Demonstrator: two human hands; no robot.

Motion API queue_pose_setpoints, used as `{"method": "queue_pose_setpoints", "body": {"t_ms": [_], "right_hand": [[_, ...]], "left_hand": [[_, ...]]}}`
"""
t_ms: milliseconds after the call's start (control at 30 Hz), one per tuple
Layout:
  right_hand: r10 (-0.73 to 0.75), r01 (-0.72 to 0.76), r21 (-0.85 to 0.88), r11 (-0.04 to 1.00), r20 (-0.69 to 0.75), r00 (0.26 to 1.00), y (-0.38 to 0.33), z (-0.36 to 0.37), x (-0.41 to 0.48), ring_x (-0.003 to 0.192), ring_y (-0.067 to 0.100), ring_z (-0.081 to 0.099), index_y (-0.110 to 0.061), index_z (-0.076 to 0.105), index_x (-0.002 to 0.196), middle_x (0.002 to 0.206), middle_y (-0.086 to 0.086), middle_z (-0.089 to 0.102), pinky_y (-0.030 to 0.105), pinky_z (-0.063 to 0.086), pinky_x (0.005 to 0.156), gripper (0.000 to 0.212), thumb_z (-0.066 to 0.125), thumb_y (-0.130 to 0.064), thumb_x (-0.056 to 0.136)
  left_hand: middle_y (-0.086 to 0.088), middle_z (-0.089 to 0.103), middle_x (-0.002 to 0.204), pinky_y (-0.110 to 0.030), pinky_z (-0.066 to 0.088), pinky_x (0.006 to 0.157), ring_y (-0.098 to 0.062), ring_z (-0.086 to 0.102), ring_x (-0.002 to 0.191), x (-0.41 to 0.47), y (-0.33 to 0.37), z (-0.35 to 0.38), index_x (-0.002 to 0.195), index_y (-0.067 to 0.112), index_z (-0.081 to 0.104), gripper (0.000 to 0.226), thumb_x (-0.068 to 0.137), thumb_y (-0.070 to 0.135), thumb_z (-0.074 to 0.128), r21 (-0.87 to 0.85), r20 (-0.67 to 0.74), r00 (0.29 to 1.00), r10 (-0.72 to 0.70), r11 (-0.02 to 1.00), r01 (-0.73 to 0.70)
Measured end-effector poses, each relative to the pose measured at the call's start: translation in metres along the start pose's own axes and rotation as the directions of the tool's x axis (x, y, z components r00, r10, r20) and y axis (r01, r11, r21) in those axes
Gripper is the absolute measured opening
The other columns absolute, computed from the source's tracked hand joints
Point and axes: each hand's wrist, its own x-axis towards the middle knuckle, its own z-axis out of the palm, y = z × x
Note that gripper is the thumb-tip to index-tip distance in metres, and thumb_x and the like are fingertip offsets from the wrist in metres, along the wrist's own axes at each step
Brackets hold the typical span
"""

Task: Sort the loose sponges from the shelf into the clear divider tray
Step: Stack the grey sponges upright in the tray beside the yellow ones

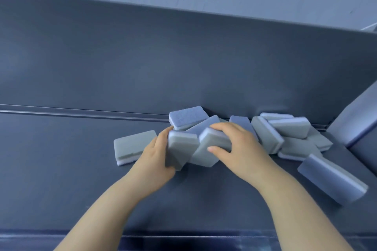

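The sponges (285, 128), heaped on the shelf (81, 169) against its back panel (183, 67), look light, soft and squashy (easily dented), so the left hand (157, 155) and right hand (238, 146), each curled round one across its narrow sides, need only gentle squeezes.

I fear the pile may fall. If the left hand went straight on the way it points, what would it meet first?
The left hand grips a grey sponge. Straight on, toward the back right, it would probably meet the blue-topped sponge behind it, though depth is unclear.
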Motion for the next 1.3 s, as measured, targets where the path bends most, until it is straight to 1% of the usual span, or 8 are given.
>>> {"method": "queue_pose_setpoints", "body": {"t_ms": [100,200,300,433,667,867,1033,1300], "right_hand": [[-0.015,0.015,0.013,1.000,0.027,1.000,-0.003,0.010,0.000,0.111,-0.001,0.040,-0.039,0.042,0.127,0.122,-0.025,0.042,0.017,0.034,0.086,0.044,0.059,-0.035,0.087],[-0.018,0.018,0.022,1.000,0.033,0.999,-0.003,0.014,-0.001,0.115,-0.002,0.039,-0.037,0.042,0.129,0.125,-0.025,0.041,0.016,0.033,0.088,0.045,0.060,-0.034,0.087],[-0.018,0.018,0.019,1.000,0.020,1.000,0.000,0.015,-0.005,0.115,-0.002,0.039,-0.036,0.044,0.128,0.118,-0.028,0.039,0.016,0.034,0.089,0.045,0.060,-0.032,0.087],[-0.032,0.033,0.017,0.999,-0.023,0.999,0.002,0.018,-0.014,0.116,-0.005,0.037,-0.036,0.045,0.128,0.116,-0.031,0.037,0.014,0.033,0.090,0.045,0.062,-0.031,0.086],[-0.213,0.214,0.006,0.977,-0.104,0.972,-0.008,0.024,-0.049,0.104,-0.011,0.033,-0.030,0.055,0.120,0.105,-0.034,0.037,-0.003,0.025,0.085,0.042,0.068,-0.027,0.081],[-0.411,0.416,0.054,0.908,-0.090,0.907,-0.016,0.029,-0.089,0.107,-0.001,0.043,-0.032,0.056,0.113,0.105,-0.029,0.042,0.000,0.029,0.085,0.038,0.070,-0.027,0.078],[-0.503,0.503,0.239,0.830,-0.068,0.862,-0.026,0.052,-0.126,0.098,-0.005,0.046,-0.038,0.050,0.113,0.103,-0.024,0.049,0.002,0.032,0.085,0.042,0.062,-0.041,0.074],[-0.571,0.510,0.375,0.774,0.066,0.818,-0.081,0.107,-0.159,0.101,-0.004,0.049,-0.037,0.052,0.110,0.106,-0.027,0.052,0.000,0.029,0.087,0.041,0.061,-0.046,0.071]], "left_hand": [[0.023,0.042,0.113,-0.017,0.037,0.083,-0.004,0.044,0.104,0.003,0.010,-0.004,0.138,0.041,0.021,0.079,0.078,0.021,0.068,-0.024,-0.157,0.986,0.058,0.998,-0.062],[0.018,0.047,0.115,-0.022,0.038,0.085,-0.007,0.043,0.110,0.008,0.015,-0.012,0.132,0.036,0.041,0.056,0.082,0.027,0.066,0.206,-0.200,0.961,0.194,0.967,-0.152],[0.015,0.044,0.116,-0.024,0.041,0.082,-0.008,0.043,0.110,0.005,0.015,-0.016,0.132,0.034,0.045,0.050,0.086,0.032,0.061,0.339,-0.178,0.965,0.193,0.932,-0.124],[0.020,0.038,0.108,-0.016,0.034,0.077,-0.003,0.044,0.097,-0.010,0.019,-0.018,0.132,0.032,0.047,0.051,0.084,0.030,0.065,0.261,-0.193,0.959,0.207,0.953,-0.153],[0.022,0.053,0.105,-0.028,0.051,0.061,-0.002,0.048,0.093,-0.072,0.028,-0.025,0.112,0.037,0.055,0.045,0.072,0.035,0.073,0.432,-0.283,0.887,0.365,0.874,-0.221],[0.013,0.061,0.101,-0.028,0.052,0.056,-0.009,0.051,0.090,-0.147,0.045,-0.019,0.117,0.032,0.056,0.043,0.076,0.041,0.060,0.586,-0.348,0.873,0.342,0.806,-0.082],[0.015,0.062,0.102,-0.021,0.050,0.071,-0.005,0.051,0.094,-0.214,0.047,-0.006,0.117,0.028,0.054,0.047,0.078,0.052,0.046,0.563,-0.446,0.871,0.207,0.821,0.093],[0.013,0.058,0.101,-0.010,0.039,0.073,-0.004,0.050,0.087,-0.297,0.021,-0.039,0.113,0.030,0.054,0.042,0.075,0.041,0.069,0.447,-0.613,0.788,0.059,0.848,0.285]]}}
